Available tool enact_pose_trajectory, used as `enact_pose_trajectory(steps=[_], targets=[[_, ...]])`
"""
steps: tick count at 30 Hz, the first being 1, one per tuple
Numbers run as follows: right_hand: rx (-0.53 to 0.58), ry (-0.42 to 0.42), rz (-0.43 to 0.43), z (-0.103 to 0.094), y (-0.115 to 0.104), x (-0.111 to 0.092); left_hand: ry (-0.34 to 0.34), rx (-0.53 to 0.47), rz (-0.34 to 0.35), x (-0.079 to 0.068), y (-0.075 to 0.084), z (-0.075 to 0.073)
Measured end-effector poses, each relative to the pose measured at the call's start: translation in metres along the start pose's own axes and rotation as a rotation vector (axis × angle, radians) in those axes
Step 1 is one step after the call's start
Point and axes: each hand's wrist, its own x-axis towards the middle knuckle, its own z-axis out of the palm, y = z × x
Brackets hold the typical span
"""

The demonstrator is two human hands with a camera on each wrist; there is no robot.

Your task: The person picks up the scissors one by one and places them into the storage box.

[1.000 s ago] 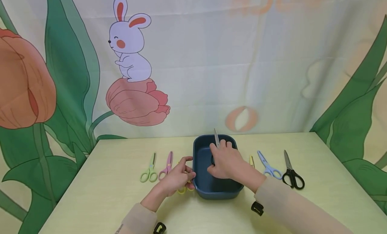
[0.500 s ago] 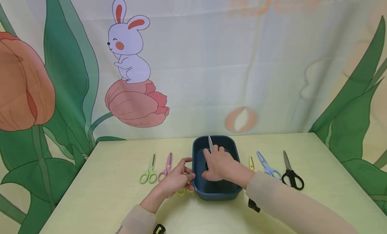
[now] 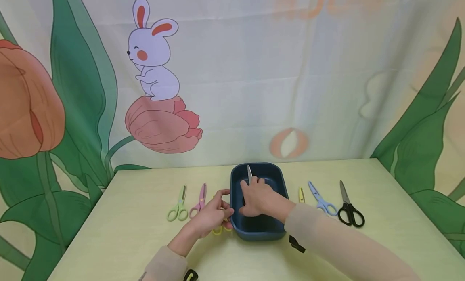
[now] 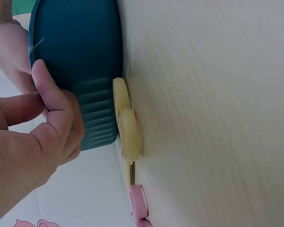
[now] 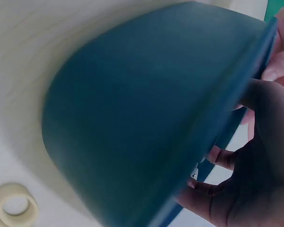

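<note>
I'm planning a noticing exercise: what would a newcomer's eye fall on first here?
Probably the white rabbit on the backdrop, left of centre. Next, the dark blue tray on the table, the left hand at its side, the right hand inside. Scissors lie to either side of it.

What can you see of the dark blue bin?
The bin is dark blue, looks like plastic, and is a deep, open-topped rectangle with rounded corners and ridges on part of its outer wall. It stands upright on the pale table, long sides running away from the person. The left hand touches its left side near the rim; the right hand holds silver-bladed scissors in its opening. Yellow scissors lie by its left side; contact is unclear.
</note>
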Motion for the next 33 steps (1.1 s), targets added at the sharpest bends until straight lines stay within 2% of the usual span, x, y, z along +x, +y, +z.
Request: enact_pose_trajectory(steps=[11, 21, 33], targets=[[-0.009, -0.086, 0.022, 0.013, -0.007, 0.006, 0.004, -0.002, -0.003, 0.0, -0.001, 0.001], [-0.063, -0.122, 0.028, 0.022, -0.006, 0.005, 0.002, -0.009, 0.003, 0.0, 0.0, 0.002], [-0.048, -0.123, 0.004, 0.022, -0.004, 0.001, 0.0, 0.002, 0.021, -0.002, 0.002, 0.003]])
